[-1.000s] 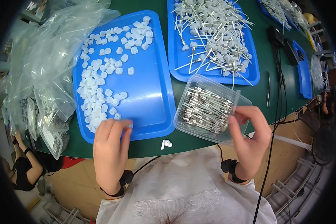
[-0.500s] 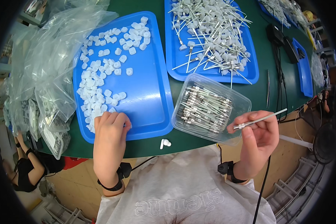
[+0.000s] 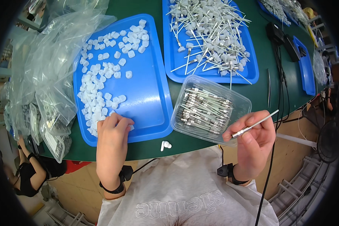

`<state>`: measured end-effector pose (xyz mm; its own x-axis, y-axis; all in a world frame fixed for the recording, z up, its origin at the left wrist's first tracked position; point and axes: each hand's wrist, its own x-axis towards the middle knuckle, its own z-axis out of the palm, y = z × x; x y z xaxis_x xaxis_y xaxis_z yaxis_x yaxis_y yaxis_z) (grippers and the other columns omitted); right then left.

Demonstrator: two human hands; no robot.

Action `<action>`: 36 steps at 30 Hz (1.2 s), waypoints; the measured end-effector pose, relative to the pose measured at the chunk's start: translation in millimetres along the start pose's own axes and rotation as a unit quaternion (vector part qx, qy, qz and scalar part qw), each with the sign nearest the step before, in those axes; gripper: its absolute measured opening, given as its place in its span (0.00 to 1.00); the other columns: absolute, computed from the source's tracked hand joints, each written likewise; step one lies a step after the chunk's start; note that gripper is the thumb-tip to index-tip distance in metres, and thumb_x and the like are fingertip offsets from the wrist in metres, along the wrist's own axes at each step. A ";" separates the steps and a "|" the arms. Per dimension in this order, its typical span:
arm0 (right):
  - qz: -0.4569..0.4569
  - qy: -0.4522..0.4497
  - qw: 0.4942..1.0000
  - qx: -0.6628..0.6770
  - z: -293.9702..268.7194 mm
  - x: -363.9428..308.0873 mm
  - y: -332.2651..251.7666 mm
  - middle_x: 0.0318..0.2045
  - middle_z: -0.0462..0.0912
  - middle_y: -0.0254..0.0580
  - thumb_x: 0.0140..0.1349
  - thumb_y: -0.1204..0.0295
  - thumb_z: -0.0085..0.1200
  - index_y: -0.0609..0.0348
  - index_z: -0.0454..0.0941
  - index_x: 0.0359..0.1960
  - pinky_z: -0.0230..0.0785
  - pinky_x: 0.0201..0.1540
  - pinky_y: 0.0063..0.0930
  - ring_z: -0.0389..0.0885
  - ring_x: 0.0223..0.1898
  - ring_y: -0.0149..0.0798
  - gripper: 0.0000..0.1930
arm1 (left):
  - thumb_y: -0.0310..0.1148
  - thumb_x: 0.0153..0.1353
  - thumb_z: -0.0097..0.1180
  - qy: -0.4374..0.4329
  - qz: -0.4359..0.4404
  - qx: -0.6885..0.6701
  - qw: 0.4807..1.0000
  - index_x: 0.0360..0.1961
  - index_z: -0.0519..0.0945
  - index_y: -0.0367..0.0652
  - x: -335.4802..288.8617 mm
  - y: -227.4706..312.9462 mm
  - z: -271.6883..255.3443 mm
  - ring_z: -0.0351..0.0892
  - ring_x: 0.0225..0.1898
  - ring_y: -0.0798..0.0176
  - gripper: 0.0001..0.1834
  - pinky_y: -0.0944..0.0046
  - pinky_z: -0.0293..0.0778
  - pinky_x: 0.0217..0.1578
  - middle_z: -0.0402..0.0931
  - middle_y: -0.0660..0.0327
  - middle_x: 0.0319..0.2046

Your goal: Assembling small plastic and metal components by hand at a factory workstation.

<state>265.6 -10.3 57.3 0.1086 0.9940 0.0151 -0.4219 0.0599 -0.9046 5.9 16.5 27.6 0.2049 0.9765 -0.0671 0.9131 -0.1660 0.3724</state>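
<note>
Drawn back to the clear plastic box's (image 3: 242, 104) corner since a second ago, the right hand (image 3: 257, 143) is holding one slim metal-tipped rod (image 3: 255, 123) in a tight pinch. Green tabletop (image 3: 148, 149) is carrying two large blue trays (image 3: 147, 98); over one, the left hand (image 3: 112, 141) is bunching, its hold hidden, beside many rounded white caps (image 3: 92, 90).

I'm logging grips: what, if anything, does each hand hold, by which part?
Right hand: a thin rod, pinched near its metal end. Left hand: a white piece shows there; its hold cannot be told.
</note>
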 end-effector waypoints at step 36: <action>-0.070 -0.036 0.996 0.037 10.6 -9.2 4.8 0.32 0.75 0.56 0.52 0.85 0.47 0.71 0.65 0.41 0.74 0.34 0.32 0.78 0.34 0.41 0.13 | 0.14 0.55 0.46 -0.122 0.013 -0.825 0.551 0.46 0.70 0.26 -6.0 61.5 0.2 0.76 0.37 0.62 0.15 0.67 0.72 0.39 0.67 0.55 0.38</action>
<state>253.0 -18.2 57.3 0.1067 0.9792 0.1727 -0.4728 0.2028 -0.8575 60.9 0.5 50.7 0.4356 0.8957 -0.0893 -0.6150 0.3686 0.6971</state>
